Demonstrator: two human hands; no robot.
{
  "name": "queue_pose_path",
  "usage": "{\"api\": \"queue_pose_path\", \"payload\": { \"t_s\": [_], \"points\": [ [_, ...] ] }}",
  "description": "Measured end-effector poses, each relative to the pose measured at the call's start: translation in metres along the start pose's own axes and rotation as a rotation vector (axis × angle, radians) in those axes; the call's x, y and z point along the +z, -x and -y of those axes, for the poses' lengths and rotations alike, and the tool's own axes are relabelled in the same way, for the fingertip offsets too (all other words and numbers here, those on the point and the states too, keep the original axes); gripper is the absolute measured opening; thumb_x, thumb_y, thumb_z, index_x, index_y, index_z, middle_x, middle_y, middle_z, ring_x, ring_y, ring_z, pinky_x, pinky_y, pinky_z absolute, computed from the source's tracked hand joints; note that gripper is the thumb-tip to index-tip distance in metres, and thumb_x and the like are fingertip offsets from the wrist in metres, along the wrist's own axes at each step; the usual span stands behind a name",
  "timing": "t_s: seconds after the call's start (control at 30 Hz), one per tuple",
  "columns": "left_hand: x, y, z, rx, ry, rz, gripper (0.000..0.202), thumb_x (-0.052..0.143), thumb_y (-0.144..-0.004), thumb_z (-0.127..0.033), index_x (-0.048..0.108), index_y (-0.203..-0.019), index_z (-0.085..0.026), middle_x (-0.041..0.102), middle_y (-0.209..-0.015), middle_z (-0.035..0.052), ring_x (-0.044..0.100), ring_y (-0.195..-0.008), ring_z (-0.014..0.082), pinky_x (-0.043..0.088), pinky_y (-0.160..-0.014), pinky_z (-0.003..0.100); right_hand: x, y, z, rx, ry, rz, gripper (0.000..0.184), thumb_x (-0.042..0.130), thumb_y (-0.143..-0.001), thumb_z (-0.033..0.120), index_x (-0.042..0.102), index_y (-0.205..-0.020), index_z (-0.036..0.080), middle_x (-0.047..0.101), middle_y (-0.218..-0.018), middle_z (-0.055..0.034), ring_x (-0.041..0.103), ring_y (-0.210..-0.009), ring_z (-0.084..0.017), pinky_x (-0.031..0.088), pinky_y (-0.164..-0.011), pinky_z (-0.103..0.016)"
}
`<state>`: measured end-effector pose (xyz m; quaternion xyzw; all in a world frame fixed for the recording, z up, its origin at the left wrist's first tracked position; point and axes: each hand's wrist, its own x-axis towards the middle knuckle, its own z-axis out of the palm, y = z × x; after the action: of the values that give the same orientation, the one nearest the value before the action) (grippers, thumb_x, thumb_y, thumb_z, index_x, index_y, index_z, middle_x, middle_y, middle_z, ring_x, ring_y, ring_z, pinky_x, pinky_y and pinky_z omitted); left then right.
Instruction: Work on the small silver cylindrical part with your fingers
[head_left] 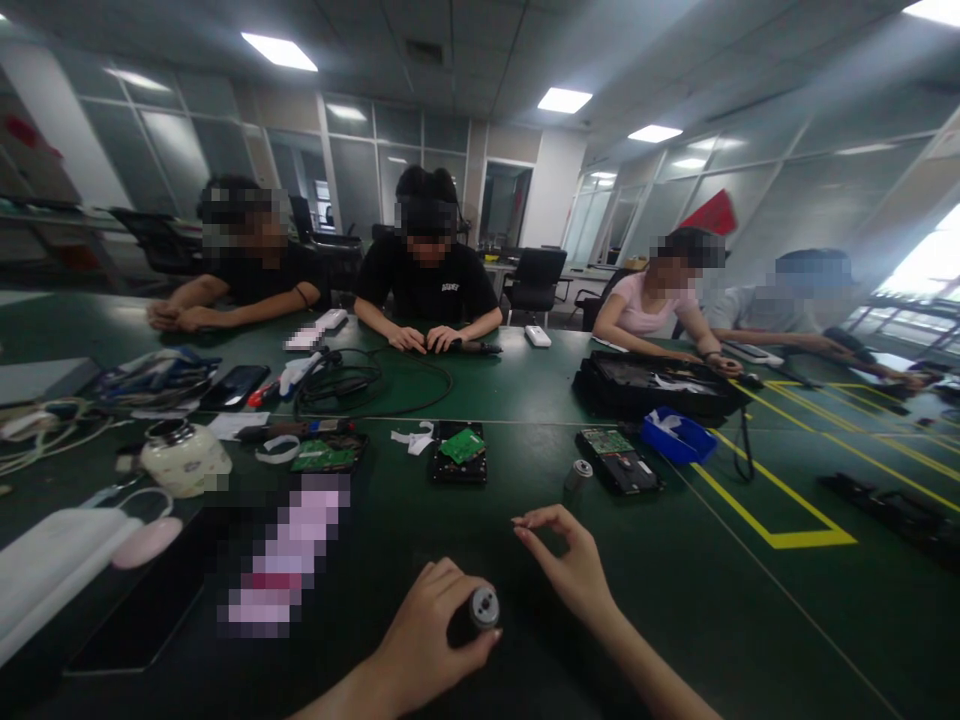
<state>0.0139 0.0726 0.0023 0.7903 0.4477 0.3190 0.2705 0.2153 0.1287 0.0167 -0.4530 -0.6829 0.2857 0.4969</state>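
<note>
My left hand [435, 625] is wrapped round a small cylindrical metal motor [485, 607], its round end face with small holes turned up toward me. Up and to the right, my right hand [566, 560] is held in a pinch, thumb and forefinger tips together; anything between them is too small to make out. It is apart from the motor. A second metal cylinder [579, 476] of similar look stands upright on the green table [525, 660] just beyond my right hand. Farther off lie a black hard drive with a loose green circuit board [462, 447] on it and another drive [621, 462].
On the left are a cream jar [184, 462], a dark tablet [142, 600], a white case [56, 575], a phone [235, 386] and coiled black cable [345, 385]. A blue tray [679, 437] and black bag [652, 385] stand at the right. Several people sit across the table.
</note>
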Motion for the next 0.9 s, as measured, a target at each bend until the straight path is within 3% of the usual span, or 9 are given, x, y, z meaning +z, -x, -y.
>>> {"api": "queue_pose_path", "payload": {
  "t_s": [0.2, 0.4, 0.5, 0.63, 0.8, 0.9],
  "points": [
    [0.0, -0.002, 0.002, -0.021, 0.068, -0.003, 0.025, 0.069, -0.07, -0.019, 0.067, -0.094, -0.021, 0.066, -0.086, 0.0027, 0.056, -0.084, 0.0217, 0.044, -0.078, 0.035, -0.008, -0.005, -0.045, 0.058, 0.165, 0.087, 0.014, 0.065, -0.079, 0.034, 0.061, -0.08, 0.021, 0.07, -0.086, -0.0063, 0.066, -0.086, -0.023, 0.051, -0.083, -0.04],
    [-0.002, -0.004, 0.003, -0.036, 0.087, 0.007, 0.025, 0.07, -0.07, -0.022, 0.067, -0.095, -0.021, 0.067, -0.088, 0.0036, 0.056, -0.085, 0.0225, 0.045, -0.079, 0.036, -0.009, -0.001, -0.053, 0.029, 0.229, 0.151, 0.006, 0.063, -0.08, 0.027, 0.064, -0.084, 0.022, 0.07, -0.093, -0.0068, 0.064, -0.094, -0.024, 0.049, -0.086, -0.043],
    [-0.002, -0.004, 0.002, -0.029, 0.086, 0.002, 0.025, 0.071, -0.069, -0.021, 0.067, -0.094, -0.021, 0.067, -0.087, 0.0035, 0.057, -0.084, 0.0223, 0.045, -0.078, 0.036, -0.008, -0.002, -0.046, 0.015, 0.243, 0.136, 0.004, 0.063, -0.08, 0.026, 0.064, -0.08, 0.022, 0.071, -0.088, -0.0057, 0.065, -0.091, -0.024, 0.048, -0.085, -0.043],
    [-0.002, -0.004, 0.002, -0.017, 0.057, 0.001, 0.025, 0.07, -0.071, -0.02, 0.067, -0.096, -0.02, 0.067, -0.087, 0.0033, 0.057, -0.083, 0.0222, 0.045, -0.077, 0.036, 0.003, 0.007, -0.02, -0.018, 0.085, 0.084, 0.008, 0.062, -0.082, 0.027, 0.061, -0.078, 0.02, 0.07, -0.085, -0.005, 0.067, -0.085, -0.021, 0.051, -0.08, -0.038],
    [0.0, -0.005, 0.006, 0.044, 0.049, -0.02, 0.019, 0.069, -0.071, -0.018, 0.066, -0.09, -0.018, 0.067, -0.083, 0.0041, 0.058, -0.081, 0.0218, 0.046, -0.075, 0.035, 0.015, 0.026, 0.021, -0.113, -0.033, 0.205, 0.003, 0.063, -0.082, 0.022, 0.061, -0.082, 0.02, 0.07, -0.084, -0.0042, 0.066, -0.081, -0.018, 0.051, -0.076, -0.032],
    [0.001, -0.005, 0.007, 0.058, 0.036, -0.034, 0.014, 0.068, -0.071, -0.016, 0.066, -0.084, -0.018, 0.066, -0.08, 0.0039, 0.058, -0.079, 0.0214, 0.046, -0.071, 0.033, 0.016, 0.033, 0.03, -0.146, -0.016, 0.272, 0.001, 0.063, -0.081, 0.02, 0.062, -0.082, 0.02, 0.07, -0.082, -0.0037, 0.065, -0.079, -0.017, 0.05, -0.075, -0.031]
  ]
}}
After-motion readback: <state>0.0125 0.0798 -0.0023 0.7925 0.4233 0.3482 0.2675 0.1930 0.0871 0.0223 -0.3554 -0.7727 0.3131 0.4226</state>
